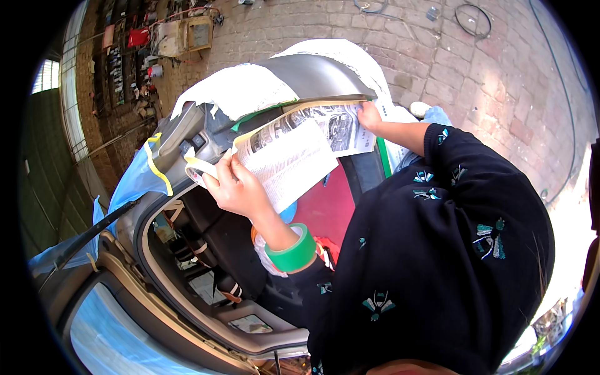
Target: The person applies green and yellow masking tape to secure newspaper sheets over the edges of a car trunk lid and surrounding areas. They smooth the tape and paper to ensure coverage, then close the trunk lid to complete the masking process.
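Two grips clamped printed paper (299, 155), left hand (236, 185) and right hand (370, 117) at opposite ends, likely keeping it spread; green tape roll (294, 255) ringed left wrist (277, 232), perhaps freeing fingers.

Newspaper (297, 159) grey-and-white; tape roll (292, 251) green; sweater (437, 250) black, teal-and-white insect motifs (379, 305).

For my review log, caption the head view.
Left hand, green tape roll around its wrist, and right hand hold printed paper over part of a car.
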Demonstrator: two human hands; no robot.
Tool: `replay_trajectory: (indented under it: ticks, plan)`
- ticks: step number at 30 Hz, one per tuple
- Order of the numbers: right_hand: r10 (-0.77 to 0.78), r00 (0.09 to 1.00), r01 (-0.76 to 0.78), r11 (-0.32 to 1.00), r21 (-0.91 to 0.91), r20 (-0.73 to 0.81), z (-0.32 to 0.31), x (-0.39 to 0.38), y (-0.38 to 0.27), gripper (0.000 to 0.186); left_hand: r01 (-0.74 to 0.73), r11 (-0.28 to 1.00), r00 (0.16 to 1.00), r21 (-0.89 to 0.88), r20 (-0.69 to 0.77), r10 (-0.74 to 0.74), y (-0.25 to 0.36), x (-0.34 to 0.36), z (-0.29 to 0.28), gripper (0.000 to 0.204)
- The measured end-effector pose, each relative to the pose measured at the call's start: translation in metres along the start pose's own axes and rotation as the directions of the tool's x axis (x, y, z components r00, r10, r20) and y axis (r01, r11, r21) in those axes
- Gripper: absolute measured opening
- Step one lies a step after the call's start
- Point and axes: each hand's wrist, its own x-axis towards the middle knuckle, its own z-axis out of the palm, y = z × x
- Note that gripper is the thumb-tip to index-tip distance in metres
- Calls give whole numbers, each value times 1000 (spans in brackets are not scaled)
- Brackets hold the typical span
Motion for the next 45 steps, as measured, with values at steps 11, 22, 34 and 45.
replay_trajectory:
  ticks: [11,22,34,45]
  plan:
    - [27,997,-30,999,45,67,-4,2,-12,50,-170,980,983,-104,52,176,36,30,0,11]
    - [68,995,-71,997,36,71,-6,-4,-19,50,-202,937,968,-284,88,235,68,42,-13,15]
    - [98,994,-102,989,110,39,8,2,-13,45,-283,953,959,-106,7,285,53,79,27,7]
    - [307,950,-300,948,102,-61,7,-11,-52,47,-218,976,975,21,46,217,30,76,29,6]
